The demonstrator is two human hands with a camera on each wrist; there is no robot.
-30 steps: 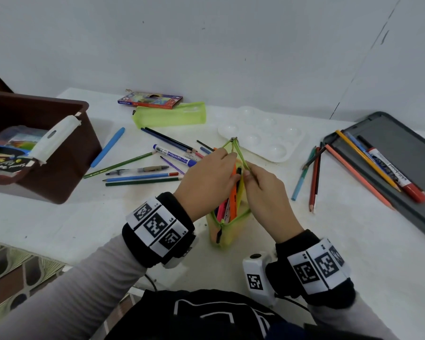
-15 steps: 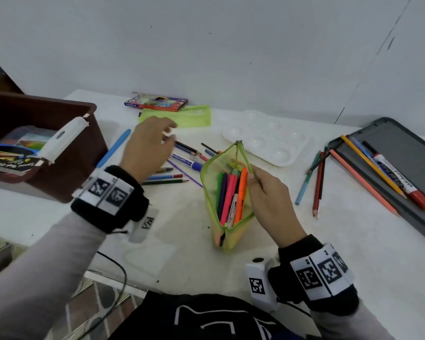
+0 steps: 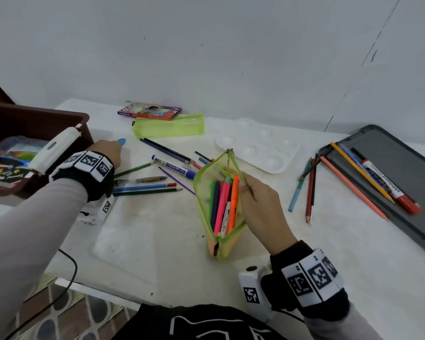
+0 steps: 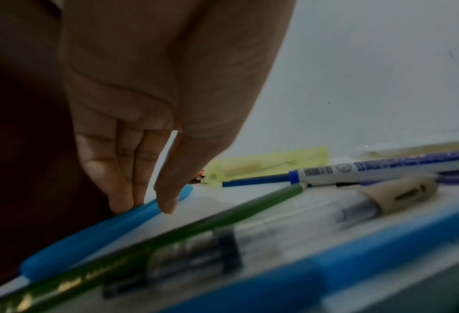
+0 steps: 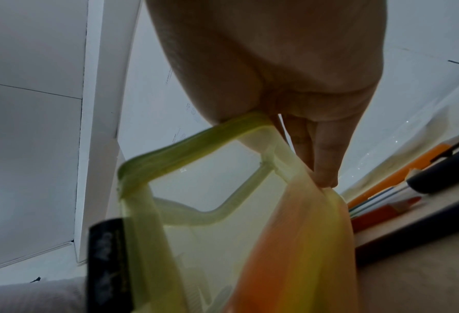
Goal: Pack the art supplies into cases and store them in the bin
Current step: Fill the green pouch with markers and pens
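An open yellow-green mesh pencil case [image 3: 206, 192] stands on the white table with several coloured markers [image 3: 222, 204] inside. My right hand [image 3: 260, 204] pinches its right zipper rim and holds the mouth open; the right wrist view shows the fingers [image 5: 324, 161] on the mesh case [image 5: 190, 152]. My left hand [image 3: 108, 152] is far left beside the brown bin [image 3: 84, 119]. There its thumb and fingers [image 4: 124, 190] pinch a light blue pen [image 4: 94, 230] that lies on the table; only its tip [image 3: 122, 141] shows in the head view.
Loose pencils and pens [image 3: 145, 186] lie between hand and case. A second green case [image 3: 168, 126], a crayon box [image 3: 150, 111] and a white palette [image 3: 258, 146] sit at the back. More pencils [image 3: 309, 187] lie beside a grey tray [image 3: 388, 173] holding markers.
My left hand let go of the case and moved left to the blue pen by the bin. The case mouth spread open; my right hand kept its hold on the rim.
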